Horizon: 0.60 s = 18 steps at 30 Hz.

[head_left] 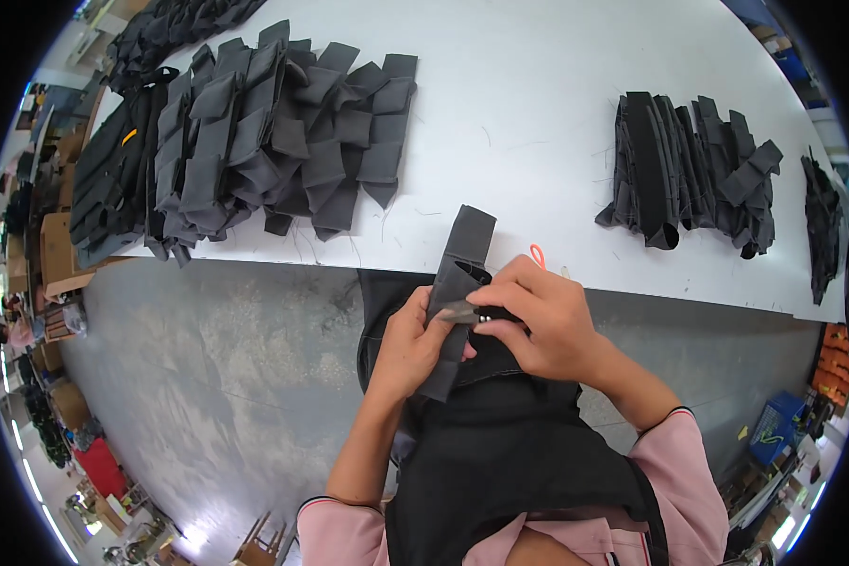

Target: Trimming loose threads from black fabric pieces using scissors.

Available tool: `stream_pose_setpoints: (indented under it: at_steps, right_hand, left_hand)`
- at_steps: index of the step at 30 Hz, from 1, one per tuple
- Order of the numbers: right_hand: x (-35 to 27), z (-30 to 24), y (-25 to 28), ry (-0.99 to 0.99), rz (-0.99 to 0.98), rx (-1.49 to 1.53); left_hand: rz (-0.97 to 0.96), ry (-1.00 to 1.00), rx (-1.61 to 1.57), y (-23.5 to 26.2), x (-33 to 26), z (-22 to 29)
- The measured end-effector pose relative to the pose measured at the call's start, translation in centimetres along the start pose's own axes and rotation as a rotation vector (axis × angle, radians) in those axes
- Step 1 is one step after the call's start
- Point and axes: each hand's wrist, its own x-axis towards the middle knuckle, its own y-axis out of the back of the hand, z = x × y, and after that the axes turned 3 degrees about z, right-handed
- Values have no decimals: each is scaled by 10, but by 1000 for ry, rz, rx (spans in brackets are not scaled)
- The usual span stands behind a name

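Note:
My left hand point(407, 341) is closed around a dark grey fabric strip point(470, 236) with folded, pocket-like sections. The strip slants upward from my lap to just over the table edge. In my right hand point(549, 316) is a small pair of thread snips point(460, 309), its metal blades lying against the middle of the strip, close to my left thumb. Much of the snips' dark handle is hidden by my right fingers. An orange loop point(538, 255) shows just beyond my right knuckles; what it belongs to I cannot make out.
A white table point(528, 123) stretches ahead of me, with loose threads on it. Large piles of dark grey fabric strips point(283, 132) lie at the left, and smaller bundles point(665, 170) at the right. Cardboard boxes point(61, 255) stand beyond the left end, a blue crate point(776, 426) at lower right.

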Motion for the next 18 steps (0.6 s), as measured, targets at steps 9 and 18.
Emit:
stream_pose_setpoints:
  at_steps: [9,18]
  right_hand:
    - [1,18,-2,11,-156,-94]
    - [-6,16,0,117,-85,-195]
  left_hand:
    - [-69,52,51,-1,-6,9]
    - [-40,70,51,-3,-6,8]
